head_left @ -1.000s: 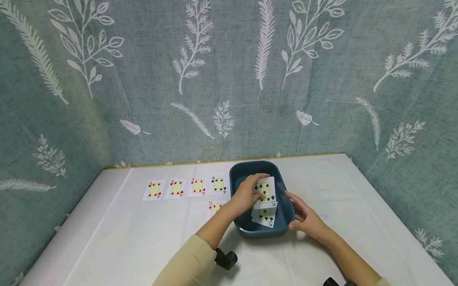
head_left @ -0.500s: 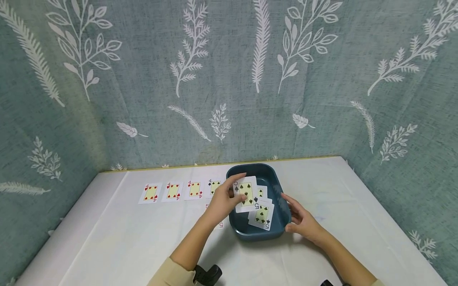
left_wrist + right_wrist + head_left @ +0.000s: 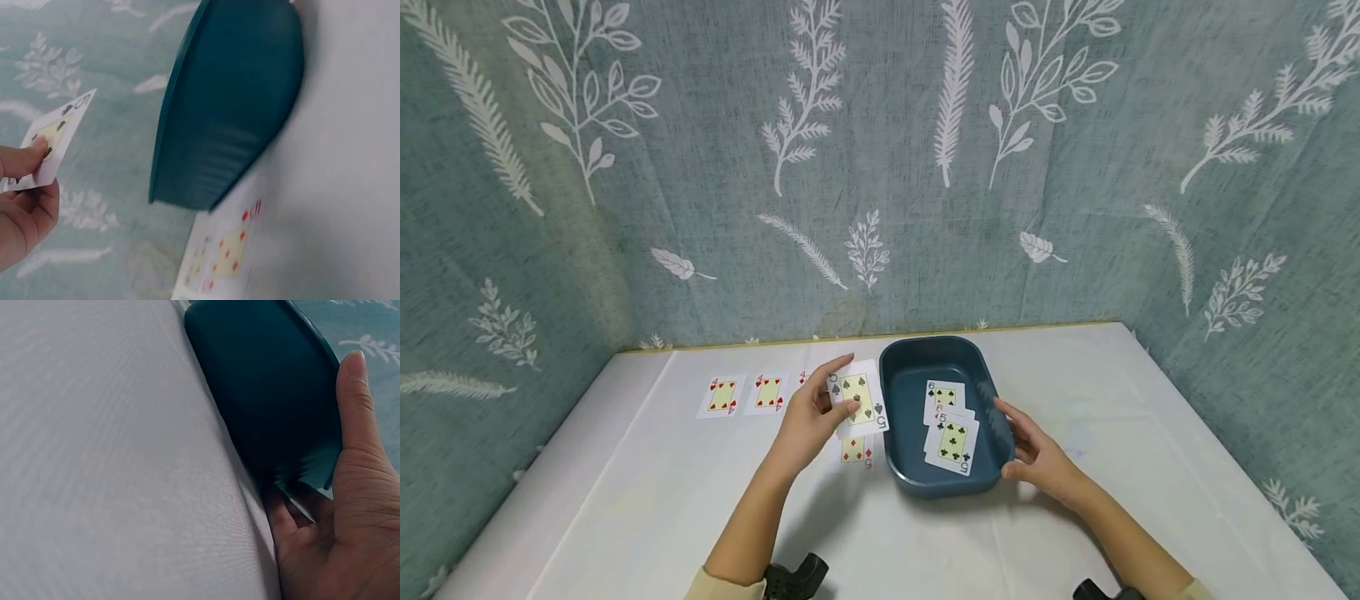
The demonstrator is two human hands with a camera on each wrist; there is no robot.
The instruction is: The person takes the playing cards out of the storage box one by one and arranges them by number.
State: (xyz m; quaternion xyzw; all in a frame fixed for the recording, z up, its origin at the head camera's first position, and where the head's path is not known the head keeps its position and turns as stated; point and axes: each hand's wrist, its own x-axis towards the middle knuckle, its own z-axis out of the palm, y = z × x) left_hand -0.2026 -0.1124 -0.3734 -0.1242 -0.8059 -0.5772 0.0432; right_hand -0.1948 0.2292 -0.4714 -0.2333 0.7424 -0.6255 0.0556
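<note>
My left hand (image 3: pixel 808 425) pinches a five of spades (image 3: pixel 868 392) between thumb and fingers, just left of a dark blue plastic bin (image 3: pixel 910 486). The held card is raised above the table, over a five of diamonds (image 3: pixel 853 452) lying face up below it. In the left wrist view the five of spades (image 3: pixel 59 131) is tilted. Inside the bin a five of clubs (image 3: pixel 953 446) overlaps other cards, among them a six (image 3: pixel 943 393). My right hand (image 3: pixel 1045 467) rests against the bin's right side, with relaxed fingers touching its outer wall.
Face-up fours, including a leftmost red one (image 3: pixel 722 396) and another red four (image 3: pixel 767 392), form a row at the back left, partly hidden by my left hand. White cloth (image 3: pixel 647 500) covers the table. Patterned fabric (image 3: pixel 715 208) stands behind and on both sides.
My left hand has lifted the five of spades out of the bin and carried it left, past the rim. The six and the five of clubs inside are now uncovered. My right hand stays put.
</note>
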